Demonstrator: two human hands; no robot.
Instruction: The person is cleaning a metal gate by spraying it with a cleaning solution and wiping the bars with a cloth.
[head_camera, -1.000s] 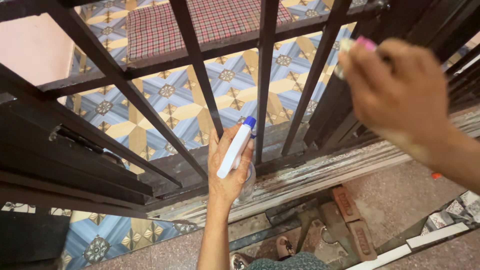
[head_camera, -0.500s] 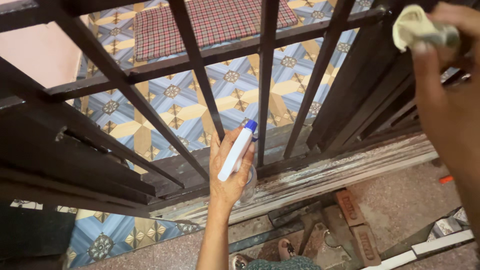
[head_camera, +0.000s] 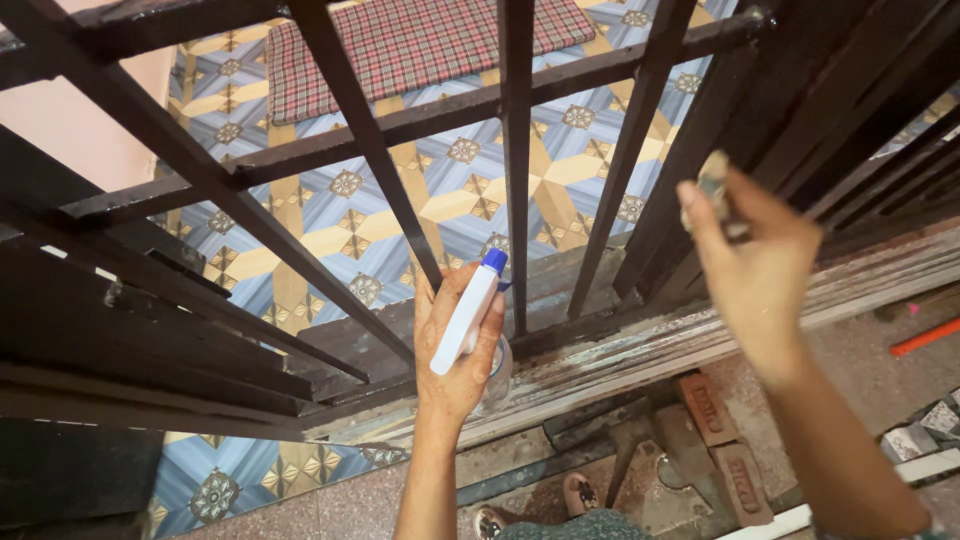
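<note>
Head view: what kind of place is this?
Probably a house doorway or porch. A dark metal gate sits in a worn sill track, with patterned floor tiles and a checked mat beyond, and loose bricks on bare ground.

Background as I see it from the head view. Dark metal grille (head_camera: 515, 170): upright and slanted bars, crossed by one horizontal rail. Patterned floor tiles (head_camera: 460, 200) behind it: blue, yellow and white cube design with small rosettes. Red plaid mat (head_camera: 420, 40) at the tiles' top edge. Pale pink wall (head_camera: 60, 130) at left. Worn, paint-streaked sill (head_camera: 720, 335) under the bars. Two red bricks (head_camera: 725, 440) on the rough concrete ground (head_camera: 850, 370) below. Even daylight.
</note>
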